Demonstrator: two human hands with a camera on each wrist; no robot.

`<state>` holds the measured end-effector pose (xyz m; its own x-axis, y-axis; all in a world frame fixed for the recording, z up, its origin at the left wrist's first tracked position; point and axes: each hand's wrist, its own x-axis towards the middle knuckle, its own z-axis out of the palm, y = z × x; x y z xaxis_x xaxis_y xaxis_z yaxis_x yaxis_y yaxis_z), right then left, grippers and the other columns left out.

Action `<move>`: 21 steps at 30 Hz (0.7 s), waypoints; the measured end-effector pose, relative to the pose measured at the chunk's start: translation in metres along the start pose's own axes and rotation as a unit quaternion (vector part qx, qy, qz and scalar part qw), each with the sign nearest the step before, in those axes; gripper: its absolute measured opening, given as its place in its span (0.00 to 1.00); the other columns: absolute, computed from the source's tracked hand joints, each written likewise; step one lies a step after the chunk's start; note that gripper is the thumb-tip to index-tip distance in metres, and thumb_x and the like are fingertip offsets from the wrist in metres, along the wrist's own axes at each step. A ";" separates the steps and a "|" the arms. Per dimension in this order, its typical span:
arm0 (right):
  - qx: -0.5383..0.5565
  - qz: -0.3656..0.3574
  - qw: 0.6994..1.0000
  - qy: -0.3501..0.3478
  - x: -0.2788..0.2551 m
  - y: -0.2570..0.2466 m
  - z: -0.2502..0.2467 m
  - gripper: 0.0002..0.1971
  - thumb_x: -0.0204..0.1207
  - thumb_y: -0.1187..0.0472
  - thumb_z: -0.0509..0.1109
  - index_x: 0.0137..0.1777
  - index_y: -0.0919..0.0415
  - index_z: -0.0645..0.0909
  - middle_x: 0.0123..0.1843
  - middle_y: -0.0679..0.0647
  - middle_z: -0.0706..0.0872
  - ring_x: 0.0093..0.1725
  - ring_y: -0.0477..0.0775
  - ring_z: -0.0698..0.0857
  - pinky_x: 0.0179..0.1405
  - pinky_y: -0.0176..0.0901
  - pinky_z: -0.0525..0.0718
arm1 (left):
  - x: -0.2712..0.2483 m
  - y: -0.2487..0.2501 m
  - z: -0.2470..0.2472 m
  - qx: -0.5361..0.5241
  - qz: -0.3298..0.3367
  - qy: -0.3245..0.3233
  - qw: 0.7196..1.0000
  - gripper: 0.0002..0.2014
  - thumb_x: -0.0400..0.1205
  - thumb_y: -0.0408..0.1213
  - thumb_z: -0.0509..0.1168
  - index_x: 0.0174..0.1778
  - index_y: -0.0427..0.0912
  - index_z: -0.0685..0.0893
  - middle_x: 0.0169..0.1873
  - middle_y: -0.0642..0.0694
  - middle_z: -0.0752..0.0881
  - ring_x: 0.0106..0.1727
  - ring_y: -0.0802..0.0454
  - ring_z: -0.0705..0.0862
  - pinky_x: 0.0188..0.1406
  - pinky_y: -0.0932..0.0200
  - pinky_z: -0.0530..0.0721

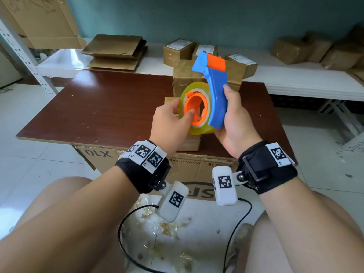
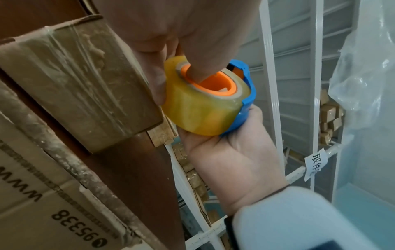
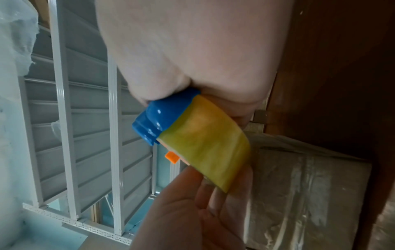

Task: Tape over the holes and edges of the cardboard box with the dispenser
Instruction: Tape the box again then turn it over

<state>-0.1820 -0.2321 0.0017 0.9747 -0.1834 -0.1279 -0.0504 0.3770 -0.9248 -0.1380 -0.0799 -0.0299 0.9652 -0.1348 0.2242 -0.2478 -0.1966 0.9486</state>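
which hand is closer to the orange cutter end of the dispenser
Right. The right hand grips the blue handle of the dispenser just below the orange cutter end; the left hand pinches the tape roll at the far, lower end.

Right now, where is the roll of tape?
In the head view the tape roll sits mid-frame on the blue dispenser, held between the left hand and right hand, above the taped cardboard box.
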 end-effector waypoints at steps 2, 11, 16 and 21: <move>-0.012 -0.002 0.999 -0.030 -0.002 0.002 0.000 0.22 0.93 0.40 0.59 0.69 0.54 0.86 0.64 0.57 0.94 0.67 0.57 0.92 0.76 0.59 0.86 | 0.000 0.001 0.000 0.003 0.003 0.002 1.000 0.10 0.83 0.36 0.70 0.56 0.47 0.94 0.46 0.53 0.95 0.51 0.52 0.94 0.55 0.40 0.94; 0.044 -0.029 0.993 -0.103 -0.010 -0.001 -0.003 0.18 0.89 0.47 0.67 0.56 0.56 0.95 0.53 0.62 0.93 0.54 0.59 0.90 0.71 0.61 0.86 | -0.004 0.003 0.001 -0.001 0.030 -0.016 0.999 0.08 0.88 0.34 0.66 0.51 0.46 0.92 0.35 0.60 0.89 0.35 0.56 0.85 0.37 0.50 0.88; 0.037 -0.074 0.993 -0.081 -0.011 0.006 0.000 0.18 0.87 0.50 0.69 0.61 0.66 0.90 0.48 0.63 0.92 0.49 0.59 0.90 0.60 0.56 0.88 | -0.004 0.008 0.001 -0.034 0.001 -0.040 0.999 0.07 0.88 0.35 0.68 0.56 0.45 0.92 0.44 0.48 0.93 0.48 0.37 0.91 0.52 0.31 0.92; -0.008 -0.107 0.993 -0.051 -0.012 0.003 -0.002 0.17 0.90 0.53 0.67 0.56 0.68 0.88 0.40 0.61 0.91 0.38 0.56 0.89 0.44 0.48 0.91 | 0.002 0.021 -0.002 -0.085 -0.035 -0.050 0.994 0.20 0.73 0.37 0.64 0.57 0.32 0.88 0.46 0.31 0.90 0.44 0.45 0.84 0.49 0.27 0.88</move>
<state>-0.1946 -0.2306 -0.0003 0.9803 -0.1641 0.1095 0.1584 0.3243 -0.9326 -0.1413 -0.0819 -0.0091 0.9642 -0.2244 0.1410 -0.1541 -0.0422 0.9871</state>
